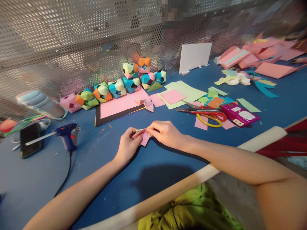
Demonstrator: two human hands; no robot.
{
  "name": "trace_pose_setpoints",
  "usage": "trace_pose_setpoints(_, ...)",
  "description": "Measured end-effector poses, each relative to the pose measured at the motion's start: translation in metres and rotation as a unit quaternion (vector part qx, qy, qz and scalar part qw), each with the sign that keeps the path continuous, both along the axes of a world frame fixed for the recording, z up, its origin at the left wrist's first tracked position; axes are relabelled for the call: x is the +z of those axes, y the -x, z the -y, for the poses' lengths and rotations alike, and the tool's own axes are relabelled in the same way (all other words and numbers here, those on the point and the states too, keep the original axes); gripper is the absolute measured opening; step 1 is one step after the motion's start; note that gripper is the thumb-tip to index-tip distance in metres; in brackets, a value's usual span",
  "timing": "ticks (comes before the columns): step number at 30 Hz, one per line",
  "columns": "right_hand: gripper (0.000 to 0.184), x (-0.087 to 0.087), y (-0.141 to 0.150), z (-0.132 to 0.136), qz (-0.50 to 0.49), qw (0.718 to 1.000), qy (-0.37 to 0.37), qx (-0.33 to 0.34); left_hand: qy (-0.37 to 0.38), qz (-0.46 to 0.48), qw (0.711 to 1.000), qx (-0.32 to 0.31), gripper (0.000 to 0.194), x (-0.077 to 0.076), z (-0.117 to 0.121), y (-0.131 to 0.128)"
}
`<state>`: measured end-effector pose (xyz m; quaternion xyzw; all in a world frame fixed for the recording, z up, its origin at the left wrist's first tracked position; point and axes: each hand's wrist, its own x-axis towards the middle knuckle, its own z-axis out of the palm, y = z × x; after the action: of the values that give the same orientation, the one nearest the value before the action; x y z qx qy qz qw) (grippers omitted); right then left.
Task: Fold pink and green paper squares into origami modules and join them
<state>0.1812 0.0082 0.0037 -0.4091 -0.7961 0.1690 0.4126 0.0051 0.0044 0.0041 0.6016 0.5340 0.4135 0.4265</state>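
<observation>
Pink folded paper (pixel 145 139), between 2 hands (pixel 127 144) (pixel 168 133), pinched from both sides

I see moderate light on my feed, seemingly from above; a broad soft shadow (pixel 165 179) darkens the table (pixel 96 143) on the near side of the left hand (pixel 128 143) and right hand (pixel 168 132), both fairly crisp to me; the cup (pixel 45 103) and pink paper pile (pixel 275 51) smear towards the edges; the metal mesh (pixel 83 41) looks hazy; blocky pixels hide a patch up top.
</observation>
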Motion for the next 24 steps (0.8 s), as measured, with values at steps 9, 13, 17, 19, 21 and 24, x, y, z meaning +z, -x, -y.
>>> trace_pose_setpoints(9,0.007,0.002,-0.002,-0.002,-0.020,1.000,-0.002,0.004,0.002,0.022,1.000,0.021,0.017,-0.002,-0.001,0.003)
trace_pose_setpoints(13,0.010,0.002,0.000,-0.002,-0.032,0.999,0.000,0.005,-0.004,0.037,0.999,0.006,0.020,0.000,-0.001,0.002)
trace_pose_setpoints(17,0.013,0.002,0.001,-0.002,-0.033,0.999,-0.001,0.002,-0.003,0.028,0.999,-0.024,0.022,0.003,0.000,0.001)
trace_pose_setpoints(19,0.014,0.002,0.001,-0.003,-0.043,0.999,0.010,0.002,-0.001,0.027,0.999,-0.032,0.023,0.002,0.000,0.001)
trace_pose_setpoints(21,0.013,0.004,0.002,-0.002,-0.060,0.998,0.035,-0.003,0.000,0.031,0.999,-0.026,0.023,-0.002,-0.002,0.002)
trace_pose_setpoints(24,0.013,0.005,0.004,-0.001,-0.078,0.991,0.105,-0.005,-0.011,0.049,0.999,0.003,0.025,-0.008,-0.004,0.005)
